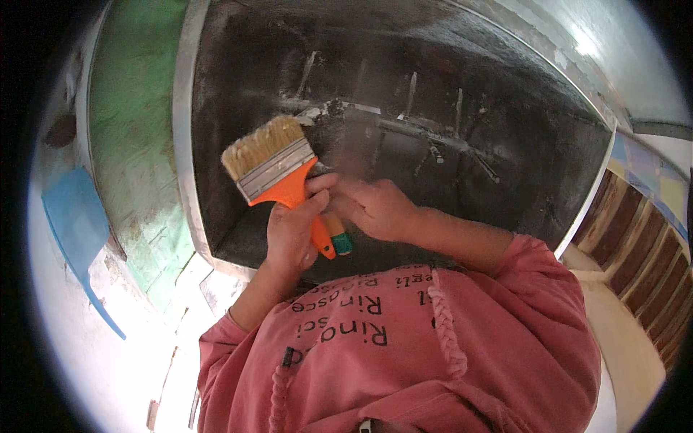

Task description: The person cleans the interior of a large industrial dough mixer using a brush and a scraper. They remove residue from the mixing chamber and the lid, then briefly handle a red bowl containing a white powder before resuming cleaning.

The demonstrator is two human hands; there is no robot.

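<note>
My left hand (292, 235) grips a wide flat paintbrush (289, 184) by its orange handle. Pale bristles and a metal ferrule point up and to the left. Beside that handle, a second handle (338, 235), wood-coloured with a green end, sticks out below my fingers; most of it is hidden. My right hand (379, 208) is close by on the right, its fingers blurred and reaching to my left fingers. Whether it holds anything cannot be made out. Both hands are in front of a dark, sooty recess (260, 70).
A metal bar (422, 130) with several thin projecting pieces runs across the recess. A pale frame (187, 135) edges its left side. On the far left is a blue plastic scoop-like tool (78, 216) with a thin handle. Dark red and cream ribbing (631, 238) lies at right.
</note>
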